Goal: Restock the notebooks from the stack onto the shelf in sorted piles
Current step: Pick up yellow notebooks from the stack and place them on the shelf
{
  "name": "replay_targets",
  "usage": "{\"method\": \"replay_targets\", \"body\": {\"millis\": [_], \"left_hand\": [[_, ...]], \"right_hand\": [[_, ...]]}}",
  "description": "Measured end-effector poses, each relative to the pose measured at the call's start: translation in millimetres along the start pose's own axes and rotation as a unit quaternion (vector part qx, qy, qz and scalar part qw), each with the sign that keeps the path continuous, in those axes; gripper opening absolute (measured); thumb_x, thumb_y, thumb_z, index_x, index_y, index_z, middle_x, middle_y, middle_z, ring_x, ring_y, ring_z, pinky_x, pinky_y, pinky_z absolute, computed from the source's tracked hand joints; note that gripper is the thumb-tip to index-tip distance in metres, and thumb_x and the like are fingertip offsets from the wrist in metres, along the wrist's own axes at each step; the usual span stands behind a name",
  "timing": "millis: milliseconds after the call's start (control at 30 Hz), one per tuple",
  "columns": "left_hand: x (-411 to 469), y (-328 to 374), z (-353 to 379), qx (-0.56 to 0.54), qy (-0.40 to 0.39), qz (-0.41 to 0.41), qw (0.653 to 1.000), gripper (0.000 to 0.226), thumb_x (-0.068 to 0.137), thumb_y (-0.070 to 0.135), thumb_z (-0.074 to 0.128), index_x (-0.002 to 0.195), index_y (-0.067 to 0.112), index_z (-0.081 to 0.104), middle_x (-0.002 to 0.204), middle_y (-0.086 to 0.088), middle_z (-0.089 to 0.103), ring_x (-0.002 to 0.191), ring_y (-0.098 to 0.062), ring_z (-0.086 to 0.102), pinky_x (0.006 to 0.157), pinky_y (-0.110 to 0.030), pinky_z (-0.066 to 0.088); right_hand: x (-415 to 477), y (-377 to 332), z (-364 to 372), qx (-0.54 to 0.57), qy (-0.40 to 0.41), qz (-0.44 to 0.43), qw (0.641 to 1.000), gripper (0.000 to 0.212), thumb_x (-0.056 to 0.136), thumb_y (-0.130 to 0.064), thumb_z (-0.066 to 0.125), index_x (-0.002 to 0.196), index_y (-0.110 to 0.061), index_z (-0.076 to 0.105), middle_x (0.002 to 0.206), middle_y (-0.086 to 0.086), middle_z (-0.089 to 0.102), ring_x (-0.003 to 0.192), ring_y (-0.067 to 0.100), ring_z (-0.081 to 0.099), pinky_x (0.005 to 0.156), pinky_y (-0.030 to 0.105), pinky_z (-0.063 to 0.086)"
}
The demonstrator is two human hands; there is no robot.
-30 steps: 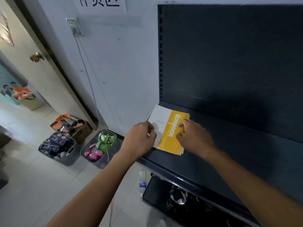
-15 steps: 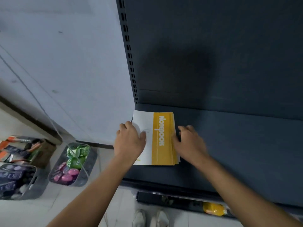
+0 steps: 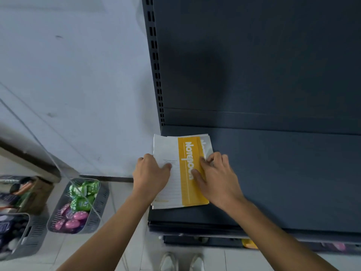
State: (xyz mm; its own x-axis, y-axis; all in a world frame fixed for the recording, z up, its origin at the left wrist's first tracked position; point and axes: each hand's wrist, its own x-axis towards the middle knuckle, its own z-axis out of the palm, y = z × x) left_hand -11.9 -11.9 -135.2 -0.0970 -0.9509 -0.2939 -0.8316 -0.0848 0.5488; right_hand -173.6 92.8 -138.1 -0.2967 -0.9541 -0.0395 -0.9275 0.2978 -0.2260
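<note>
Dark shelf [image 3: 273, 173]: pile of notebooks [image 3: 172, 149], likely thin, light, floppy and slick-covered, lies flat between left hand [image 3: 152, 173], gripping its left edge, and right hand [image 3: 216, 177], pinching its right edge; best held by both long edges.

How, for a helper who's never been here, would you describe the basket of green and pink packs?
Find the dark shelf unit against the pale wall; containers stand on the floor to its left. Take the grey slotted basket nearest the shelf. Unlike the other grey basket and the brown box, it holds green and pink spotted packs.
</note>
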Motion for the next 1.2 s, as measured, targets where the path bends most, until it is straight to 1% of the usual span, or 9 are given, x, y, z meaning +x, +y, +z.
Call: {"method": "replay_targets", "body": {"millis": [133,367,467,567,633,800,933,1133,1200], "left_hand": [[0.7,-4.2,-7.9,-0.048,-0.011,0.017,0.999,0.038,0.095,0.036,0.067,0.117,0.009,0.051,0.112,-0.002,0.056,0.091,-0.018,0.054,0.070,-0.031,0.042],[-6.3,-9.9,-14.7,-0.144,-0.007,0.123,0.982,0.022,0.103,0.027,0.056,0.110,0.021,0.036,0.089,0.020,0.052,0.075,-0.001,0.056,0.047,-0.011,0.040],[-5.4,-5.0,-18.0,-0.192,-0.039,0.118,0.974,0.023,0.103,0.033,0.055,0.115,0.027,0.036,0.098,0.020,0.054,0.083,0.000,0.057,0.055,-0.011,0.040],[-3.4,2.9,-17.3,-0.150,-0.056,0.172,0.972,0.023,0.105,0.034,0.051,0.120,0.031,0.035,0.102,0.020,0.053,0.085,0.002,0.055,0.062,-0.013,0.039],[-2.9,13.8,-19.8,-0.105,-0.053,0.201,0.973,0.026,0.105,0.032,0.048,0.128,0.024,0.042,0.113,0.010,0.055,0.092,-0.005,0.052,0.073,-0.022,0.040],[-12.7,52.1,-19.9,-0.026,-0.046,0.239,0.970,0.039,0.099,0.029,0.055,0.134,0.012,0.048,0.123,-0.005,0.062,0.110,-0.024,0.057,0.088,-0.038,0.049],[-23.7,88.5,-3.2,0.004,-0.060,0.273,0.960,0.041,0.096,0.038,0.059,0.129,0.015,0.048,0.113,-0.001,0.064,0.097,-0.021,0.055,0.075,-0.036,0.045],[-58.9,146.3,39.7,0.080,-0.058,0.348,0.932,0.035,0.095,0.040,0.057,0.118,0.016,0.046,0.097,0.002,0.058,0.080,-0.019,0.051,0.068,-0.035,0.039],[-76.2,164.2,54.2,0.100,-0.062,0.372,0.921,0.034,0.096,0.040,0.056,0.117,0.015,0.046,0.097,0.000,0.059,0.078,-0.020,0.051,0.067,-0.036,0.038]], "right_hand": [[4.5,-5.9,0.5,0.067,-0.021,0.048,0.996,0.043,0.100,-0.054,0.040,0.123,-0.021,0.055,0.122,-0.004,0.038,0.122,0.016,0.035,0.084,0.033,0.051],[13.3,-11.3,-1.6,0.180,0.007,0.113,0.977,0.059,0.097,-0.057,0.046,0.136,-0.013,0.050,0.127,0.005,0.051,0.127,0.024,0.040,0.095,0.038,0.046],[15.2,-18.1,-8.0,0.258,0.009,0.138,0.956,0.065,0.095,-0.061,0.051,0.141,-0.017,0.044,0.130,0.001,0.057,0.123,0.024,0.052,0.095,0.041,0.050],[15.0,-15.8,-18.7,0.333,0.030,0.174,0.926,0.054,0.092,-0.051,0.063,0.133,-0.017,0.053,0.113,-0.004,0.069,0.108,0.021,0.064,0.089,0.043,0.056],[11.1,-8.4,-26.8,0.349,0.042,0.186,0.917,0.038,0.092,-0.040,0.069,0.122,-0.019,0.060,0.099,-0.006,0.071,0.096,0.016,0.068,0.084,0.041,0.058],[-9.7,20.2,-53.6,0.364,0.071,0.224,0.901,0.012,0.093,-0.027,0.071,0.104,-0.024,0.068,0.089,-0.011,0.073,0.084,0.005,0.068,0.067,0.021,0.052],[-31.4,49.1,-81.2,0.356,0.092,0.272,0.889,0.010,0.094,-0.023,0.069,0.102,-0.017,0.068,0.093,-0.001,0.075,0.085,0.013,0.072,0.075,0.032,0.059],[-75.2,100.3,-111.0,0.271,0.113,0.311,0.904,0.013,0.096,-0.025,0.064,0.100,-0.013,0.066,0.096,0.002,0.071,0.090,0.021,0.067,0.080,0.038,0.057],[-94.0,121.0,-116.4,0.262,0.121,0.324,0.901,0.015,0.096,-0.026,0.064,0.094,-0.011,0.064,0.088,0.002,0.068,0.084,0.022,0.065,0.073,0.035,0.053]]}}
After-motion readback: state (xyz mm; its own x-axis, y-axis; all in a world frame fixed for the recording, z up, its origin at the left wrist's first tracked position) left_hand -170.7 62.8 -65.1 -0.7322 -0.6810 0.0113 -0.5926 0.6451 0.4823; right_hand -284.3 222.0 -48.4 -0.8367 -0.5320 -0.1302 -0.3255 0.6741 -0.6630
